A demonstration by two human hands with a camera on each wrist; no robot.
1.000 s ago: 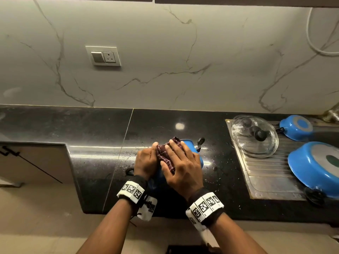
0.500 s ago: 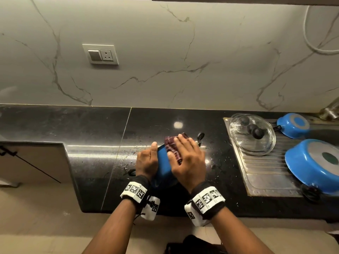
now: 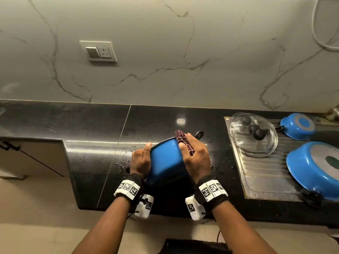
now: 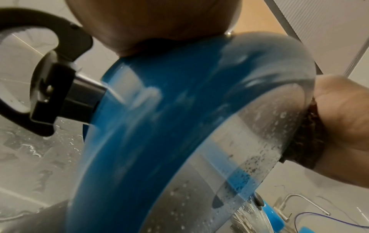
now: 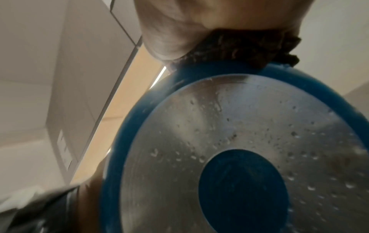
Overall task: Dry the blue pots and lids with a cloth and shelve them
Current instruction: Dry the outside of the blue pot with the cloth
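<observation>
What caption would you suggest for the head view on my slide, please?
Left hand steadies a tilted blue pot; right hand presses a cloth to its edge.

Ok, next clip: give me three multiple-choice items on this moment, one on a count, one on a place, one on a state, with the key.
1. How many blue vessels lie upside down on the drainboard?
A. one
B. two
C. four

2. Where is the cloth?
A. spread flat on the drainboard
B. over the person's shoulder
C. held by the right hand against the held pot

3. What state is the held pot's metal base in?
A. beaded with water drops
B. covered in soap foam
C. scorched black

Key:
1 B: the head view shows the large pot and the small saucepan there, bases up.
2 C: the cloth shows between the fingers and the pot's side.
3 A: the right wrist view shows drops across the steel disc.
</observation>
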